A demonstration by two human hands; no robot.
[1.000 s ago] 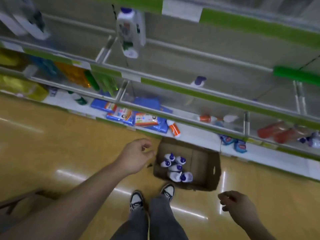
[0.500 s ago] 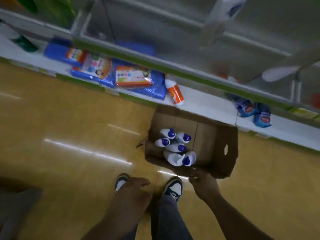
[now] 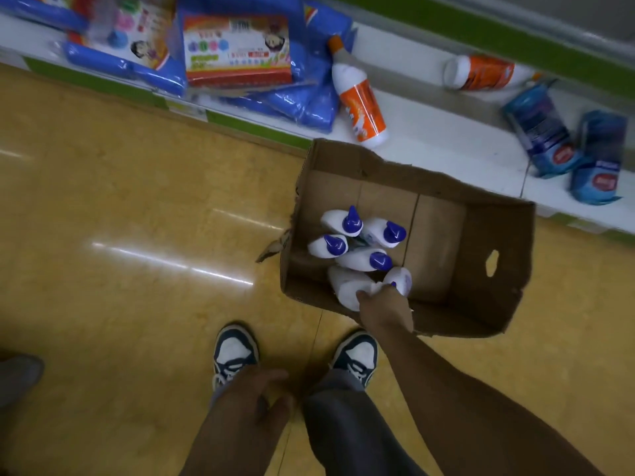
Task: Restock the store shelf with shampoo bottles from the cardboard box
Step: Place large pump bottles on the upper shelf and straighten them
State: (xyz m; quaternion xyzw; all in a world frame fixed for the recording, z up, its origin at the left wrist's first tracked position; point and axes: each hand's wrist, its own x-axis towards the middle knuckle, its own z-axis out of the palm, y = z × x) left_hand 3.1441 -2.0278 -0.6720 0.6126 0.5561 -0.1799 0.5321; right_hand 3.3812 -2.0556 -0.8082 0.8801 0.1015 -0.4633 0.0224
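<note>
Head cam: I'm seeing the right hand [image 3: 385, 305] reaching into the corrugated cardboard box [image 3: 481, 242], thumb and fingers curling onto the nearest shampoo bottle [image 3: 345, 286], smooth white plastic, lying by the near wall. The other bottles [image 3: 357, 259], with pointed purple caps, are clustering in the left half. The left hand [image 3: 254, 396] is hanging by the knees, fingers loosely curled, holding nothing. The box is sitting on the glossy yellow floor [image 3: 137, 218], just beside the white shelf [image 3: 446, 139].

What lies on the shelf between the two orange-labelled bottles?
Nothing: in the head view, only bare white shelf separates the left bottle from the right bottle.
</note>
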